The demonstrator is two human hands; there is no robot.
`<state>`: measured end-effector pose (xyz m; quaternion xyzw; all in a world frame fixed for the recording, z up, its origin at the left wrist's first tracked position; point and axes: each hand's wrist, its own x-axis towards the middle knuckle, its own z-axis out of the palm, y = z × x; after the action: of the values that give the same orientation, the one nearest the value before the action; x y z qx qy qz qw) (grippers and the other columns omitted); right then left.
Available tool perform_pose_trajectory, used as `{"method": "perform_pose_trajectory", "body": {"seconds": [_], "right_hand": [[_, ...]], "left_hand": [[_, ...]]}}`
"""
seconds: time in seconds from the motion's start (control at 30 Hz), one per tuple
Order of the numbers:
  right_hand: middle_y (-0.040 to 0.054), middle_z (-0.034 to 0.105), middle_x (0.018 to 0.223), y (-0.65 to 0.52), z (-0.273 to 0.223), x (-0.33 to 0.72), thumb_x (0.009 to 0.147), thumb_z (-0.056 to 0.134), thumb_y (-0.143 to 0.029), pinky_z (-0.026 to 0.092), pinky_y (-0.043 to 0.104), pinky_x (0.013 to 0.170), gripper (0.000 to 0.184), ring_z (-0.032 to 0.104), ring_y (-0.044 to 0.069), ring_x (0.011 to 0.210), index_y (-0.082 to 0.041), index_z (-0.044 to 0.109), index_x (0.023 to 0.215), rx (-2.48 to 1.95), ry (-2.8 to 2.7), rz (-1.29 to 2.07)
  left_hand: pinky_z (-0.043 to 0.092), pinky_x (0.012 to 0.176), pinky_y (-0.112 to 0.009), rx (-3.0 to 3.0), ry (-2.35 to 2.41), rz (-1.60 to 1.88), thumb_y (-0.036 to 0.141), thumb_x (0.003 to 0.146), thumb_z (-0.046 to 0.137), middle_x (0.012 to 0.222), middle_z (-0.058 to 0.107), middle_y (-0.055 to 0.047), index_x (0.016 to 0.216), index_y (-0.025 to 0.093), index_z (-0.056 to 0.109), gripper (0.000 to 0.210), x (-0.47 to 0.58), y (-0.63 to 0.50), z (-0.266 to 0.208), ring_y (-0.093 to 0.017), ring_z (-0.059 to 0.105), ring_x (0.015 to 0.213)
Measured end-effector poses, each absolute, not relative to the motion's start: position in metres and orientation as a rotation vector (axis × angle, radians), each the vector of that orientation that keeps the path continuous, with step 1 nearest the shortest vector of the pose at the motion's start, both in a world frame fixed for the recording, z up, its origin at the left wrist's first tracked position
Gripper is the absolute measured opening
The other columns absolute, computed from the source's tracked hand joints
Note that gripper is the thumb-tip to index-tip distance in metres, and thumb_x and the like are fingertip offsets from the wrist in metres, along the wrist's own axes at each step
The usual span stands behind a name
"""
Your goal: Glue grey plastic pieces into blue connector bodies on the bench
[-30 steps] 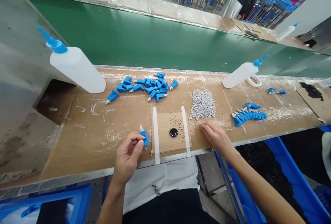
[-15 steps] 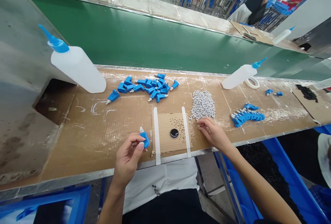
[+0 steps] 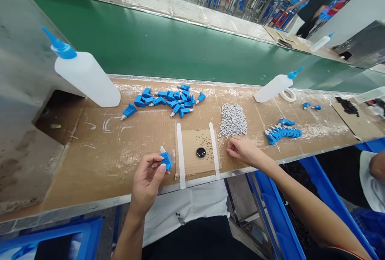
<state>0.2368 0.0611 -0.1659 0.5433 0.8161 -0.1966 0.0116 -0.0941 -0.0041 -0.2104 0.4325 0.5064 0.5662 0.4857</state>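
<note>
My left hand (image 3: 148, 180) pinches a blue plastic part (image 3: 166, 160) with a pale tip pointing up, just left of a taped cardboard square (image 3: 189, 163). On that square lies a round black disc (image 3: 201, 152) with a glossy top, among many dark specks. My right hand (image 3: 243, 150) is closed, fingertips pressed together at the near edge of a pile of small grey pieces (image 3: 234, 119); whatever they hold is hidden. Behind the square are loose blue parts (image 3: 180, 99), and to the right of the grey pile a row of similar blue parts (image 3: 282, 134).
A large white bottle (image 3: 90, 77) with a blue nozzle leans at the left, and another white bottle (image 3: 273, 88) lies tilted beside a tape roll (image 3: 288, 95). A green belt (image 3: 180, 47) runs behind the table. Blue bins (image 3: 279, 212) stand below the front edge.
My right hand's fingers have drawn closer together beside the grey pile. The left hand still holds the blue part, and the view has shifted slightly.
</note>
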Motion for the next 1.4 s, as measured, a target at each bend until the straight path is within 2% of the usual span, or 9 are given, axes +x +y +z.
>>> {"method": "perform_pose_trajectory", "body": {"seconds": [0.17, 0.33, 0.57, 0.8, 1.4], "right_hand": [[0.0037, 0.064, 0.081, 0.039, -0.185, 0.221, 0.099, 0.052, -0.016, 0.049, 0.03, 0.067, 0.017, 0.061, 0.019, 0.072, -0.023, 0.055, 0.085, 1.614, 2.841, -0.434], [0.0068, 0.064, 0.084, 0.028, -0.192, 0.211, 0.107, 0.039, -0.019, 0.052, 0.034, 0.072, 0.026, 0.063, 0.022, 0.078, -0.023, 0.057, 0.088, 1.518, 2.901, -0.179], [0.005, 0.062, 0.081, 0.036, -0.18, 0.214, 0.105, 0.041, -0.017, 0.048, 0.032, 0.067, 0.025, 0.061, 0.021, 0.072, -0.024, 0.055, 0.086, 1.435, 2.906, -0.236], [0.0053, 0.065, 0.085, 0.041, -0.165, 0.185, 0.106, 0.043, -0.021, 0.047, 0.03, 0.065, 0.021, 0.062, 0.019, 0.073, -0.023, 0.056, 0.09, 1.441, 2.908, -0.447], [0.0067, 0.065, 0.085, 0.048, -0.169, 0.168, 0.106, 0.04, -0.022, 0.042, 0.031, 0.063, 0.024, 0.06, 0.021, 0.07, -0.023, 0.057, 0.089, 1.325, 2.803, -0.265]], "left_hand": [[0.06, 0.059, -0.024, 1.046, 1.243, 1.358, 0.048, 0.086, 0.077, 0.085, 0.067, -0.003, 0.094, 0.02, 0.067, 0.031, -0.094, -0.005, -0.211, -0.015, 0.068, 0.068], [0.059, 0.059, -0.023, 1.031, 1.24, 1.368, 0.047, 0.086, 0.076, 0.086, 0.066, -0.002, 0.093, 0.02, 0.066, 0.03, -0.094, -0.006, -0.213, -0.015, 0.068, 0.071], [0.058, 0.062, -0.023, 1.044, 1.171, 1.389, 0.04, 0.091, 0.072, 0.078, 0.065, 0.001, 0.101, 0.021, 0.061, 0.025, -0.094, -0.006, -0.211, -0.012, 0.065, 0.064], [0.057, 0.061, -0.023, 0.983, 1.181, 1.395, 0.043, 0.09, 0.072, 0.093, 0.069, -0.003, 0.113, 0.022, 0.057, 0.034, -0.093, -0.008, -0.212, -0.015, 0.066, 0.075], [0.056, 0.066, -0.024, 0.987, 1.113, 1.391, 0.04, 0.091, 0.072, 0.096, 0.07, -0.004, 0.115, 0.022, 0.058, 0.033, -0.095, -0.009, -0.211, -0.014, 0.066, 0.077]]}}
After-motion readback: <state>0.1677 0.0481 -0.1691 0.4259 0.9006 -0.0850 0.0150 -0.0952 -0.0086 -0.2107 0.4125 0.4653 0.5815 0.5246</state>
